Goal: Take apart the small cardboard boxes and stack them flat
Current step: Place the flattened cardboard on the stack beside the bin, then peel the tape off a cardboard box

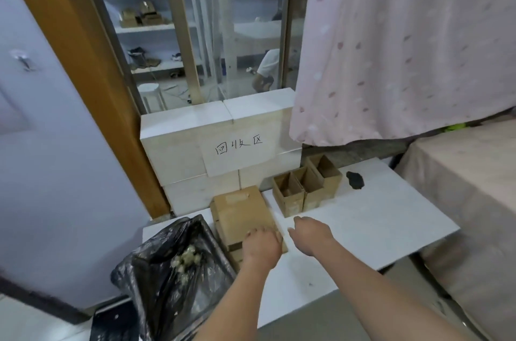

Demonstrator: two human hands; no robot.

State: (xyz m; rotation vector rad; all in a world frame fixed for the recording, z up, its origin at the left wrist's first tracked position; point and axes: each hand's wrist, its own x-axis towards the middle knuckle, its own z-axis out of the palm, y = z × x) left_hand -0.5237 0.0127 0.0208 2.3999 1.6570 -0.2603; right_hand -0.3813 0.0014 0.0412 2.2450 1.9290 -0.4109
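A stack of flattened brown cardboard boxes (241,215) lies on the white table (377,223), near its left end. My left hand (261,247) rests palm down on the near end of the stack, pressing it. Just to the right of the stack, my right hand (311,231) hovers over the table with fingers loosely apart and nothing in it. Three upright open cardboard boxes (305,187) stand in a row at the back of the table.
A bin lined with a black bag (173,271) stands left of the table. White blocks with a paper sign (237,149) form a wall behind the stack. A small black object (355,180) lies at the back right. A pink curtain (405,42) hangs on the right.
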